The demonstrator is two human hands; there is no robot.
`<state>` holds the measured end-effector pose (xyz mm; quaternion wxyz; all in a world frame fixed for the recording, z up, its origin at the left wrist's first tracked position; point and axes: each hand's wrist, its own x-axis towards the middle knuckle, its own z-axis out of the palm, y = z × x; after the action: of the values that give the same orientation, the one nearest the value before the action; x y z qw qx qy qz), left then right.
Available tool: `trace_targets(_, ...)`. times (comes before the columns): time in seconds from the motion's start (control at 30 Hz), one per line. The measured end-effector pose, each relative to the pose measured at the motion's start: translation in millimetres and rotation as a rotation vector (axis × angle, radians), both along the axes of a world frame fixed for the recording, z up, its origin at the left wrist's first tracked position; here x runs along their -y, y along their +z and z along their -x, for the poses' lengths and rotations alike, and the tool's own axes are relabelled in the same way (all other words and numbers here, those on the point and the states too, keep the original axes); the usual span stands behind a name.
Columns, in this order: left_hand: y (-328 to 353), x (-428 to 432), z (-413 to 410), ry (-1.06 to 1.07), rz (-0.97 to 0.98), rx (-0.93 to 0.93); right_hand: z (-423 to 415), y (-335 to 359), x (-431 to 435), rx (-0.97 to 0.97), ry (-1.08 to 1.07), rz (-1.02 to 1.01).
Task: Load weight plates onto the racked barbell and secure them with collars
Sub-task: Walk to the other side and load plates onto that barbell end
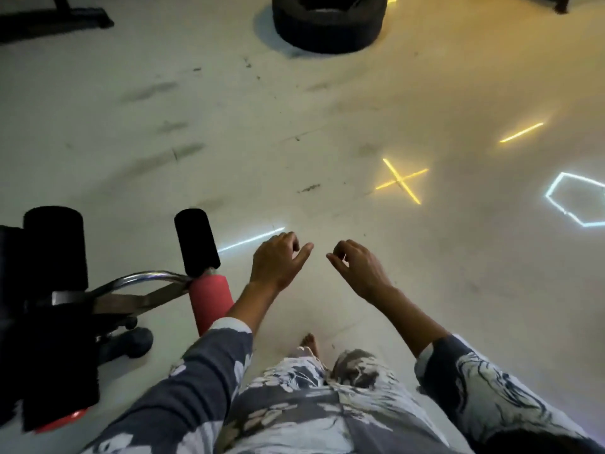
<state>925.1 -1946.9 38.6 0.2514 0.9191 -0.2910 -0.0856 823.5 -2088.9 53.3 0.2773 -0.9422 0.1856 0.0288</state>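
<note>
No barbell, weight plate or collar shows in the head view. My left hand (278,262) hangs in front of me over the pale floor, fingers loosely curled and apart, holding nothing. My right hand (358,265) is level with it a short gap to the right, also loosely curled and empty. Both forearms come out of patterned grey and white sleeves. One bare foot (309,342) shows on the floor below the hands.
A gym bench (59,322) with black foam rollers (196,240), a red roller (209,298) and a chrome bar stands at my left. A black tyre (329,22) lies on the floor far ahead. Light reflections mark the scuffed floor (229,126) at right.
</note>
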Motion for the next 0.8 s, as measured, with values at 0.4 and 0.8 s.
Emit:
trace_targets(0.4, -7, 92, -321, 0.253, -0.021, -0.001, -368, -22, 108, 0.029, 0.212, -0.074)
trace_targets(0.8, -12, 55, -623, 0.733, 0.007, -0.09, -763, -4, 89, -0.008, 0.69, -0.074)
